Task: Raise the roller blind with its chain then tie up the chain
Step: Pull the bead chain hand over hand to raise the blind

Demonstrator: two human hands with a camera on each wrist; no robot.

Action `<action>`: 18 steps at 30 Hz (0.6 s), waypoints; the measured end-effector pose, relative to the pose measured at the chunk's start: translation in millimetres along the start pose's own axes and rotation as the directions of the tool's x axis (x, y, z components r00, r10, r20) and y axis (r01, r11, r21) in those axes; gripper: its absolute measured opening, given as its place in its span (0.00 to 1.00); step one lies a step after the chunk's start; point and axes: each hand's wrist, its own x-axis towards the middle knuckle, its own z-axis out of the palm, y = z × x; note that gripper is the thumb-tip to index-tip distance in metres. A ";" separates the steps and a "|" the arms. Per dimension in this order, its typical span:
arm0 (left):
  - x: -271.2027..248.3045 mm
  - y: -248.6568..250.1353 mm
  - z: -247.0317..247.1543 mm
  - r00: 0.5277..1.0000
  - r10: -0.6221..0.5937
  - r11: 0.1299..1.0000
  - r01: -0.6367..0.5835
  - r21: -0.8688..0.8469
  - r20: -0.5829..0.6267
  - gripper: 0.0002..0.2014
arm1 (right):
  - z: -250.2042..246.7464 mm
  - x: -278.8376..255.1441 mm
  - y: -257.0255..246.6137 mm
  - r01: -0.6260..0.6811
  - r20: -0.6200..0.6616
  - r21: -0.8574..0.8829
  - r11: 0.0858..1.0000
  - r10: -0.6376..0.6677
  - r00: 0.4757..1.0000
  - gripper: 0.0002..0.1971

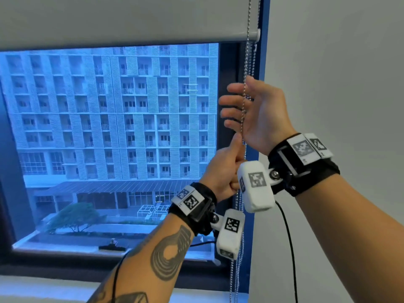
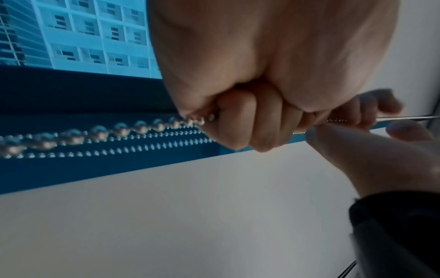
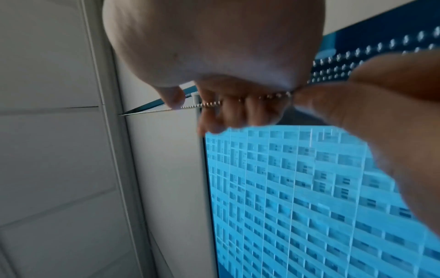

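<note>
Head view, left grip: the left hand (image 1: 223, 169) is closed in a fist round the bead chain (image 1: 244, 110), thumb pointing up along it.
Left wrist view: the curled fingers (image 2: 240, 127) clamp one strand; other strands run free beside the fist.
Right grip: the right hand (image 1: 255, 112) is just above the left, palm toward the window, fingers loosely spread; the chain runs down across the palm, and whether it is pinched cannot be told.
Chain: it hangs at the right edge of the window, from the top of the view down past both wrists toward the sill (image 1: 54, 289).
Roller blind (image 1: 122, 18): grey, its bottom bar near the top of the glass.
Window (image 1: 109, 138): blue frame; an apartment block outside.
Wall (image 1: 338, 62): plain, right of the frame.
</note>
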 end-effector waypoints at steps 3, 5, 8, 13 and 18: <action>1.0 -9.6 -8.7 0.999 0.009 0.999 -0.011 0.045 0.037 0.26 | 7.6 2.8 0.8 -0.027 -0.061 -0.043 0.999 0.024 0.998 0.26; 2.8 -13.1 -14.9 0.996 0.018 0.998 -0.022 0.056 0.084 0.24 | 10.8 3.5 2.7 -0.049 -0.102 -0.062 0.997 0.043 0.994 0.30; 5.1 -14.6 -22.7 0.994 -0.018 0.989 0.002 0.145 0.108 0.27 | 8.8 3.6 6.0 -0.069 -0.107 -0.080 0.994 0.061 0.992 0.32; 16.7 2.4 -39.3 0.986 -0.017 1.000 0.015 0.012 0.165 0.36 | -1.5 -3.0 24.2 -0.074 -0.098 -0.057 0.996 0.068 0.993 0.31; 26.3 49.3 -31.8 0.989 0.140 0.989 -0.142 0.043 0.052 0.36 | -16.6 -16.7 68.0 -0.156 -0.082 -0.069 0.985 0.150 0.985 0.32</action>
